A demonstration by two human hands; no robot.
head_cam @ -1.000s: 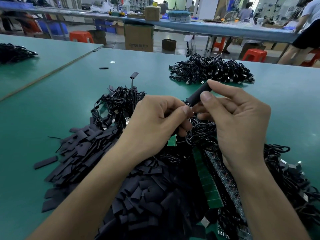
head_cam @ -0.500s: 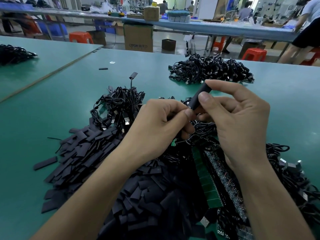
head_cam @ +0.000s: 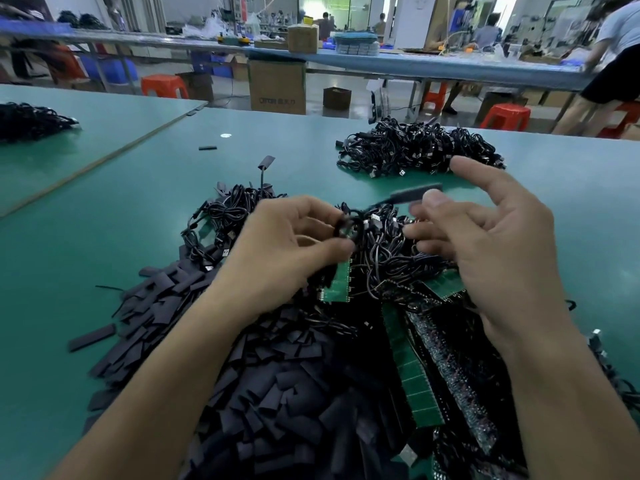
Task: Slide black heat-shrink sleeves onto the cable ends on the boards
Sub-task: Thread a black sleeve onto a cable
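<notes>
Over the desk [head_cam: 104, 237], the left hand [head_cam: 280, 247] pinches a cable [head_cam: 341, 226], the right hand [head_cam: 495, 251] is spread open (sleeve [head_cam: 412, 195] blurred beside it); a big sleeve pile [head_cam: 277, 393] awaits.

We count two hands: the left hand [head_cam: 284, 251] pinching one cable [head_cam: 341, 226], the right hand [head_cam: 502, 251] beside one blurred sleeve [head_cam: 415, 192]. The heaped sleeves [head_cam: 277, 393] are too many for us to count, as are the green boards [head_cam: 415, 386]. We find three cable piles: a near pile [head_cam: 235, 209], a far pile [head_cam: 415, 147] and a left pile [head_cam: 31, 119]. Two benches meet at a seam, the near bench [head_cam: 104, 237] and the left bench [head_cam: 114, 112], and we make out four red stools [head_cam: 164, 86].
</notes>
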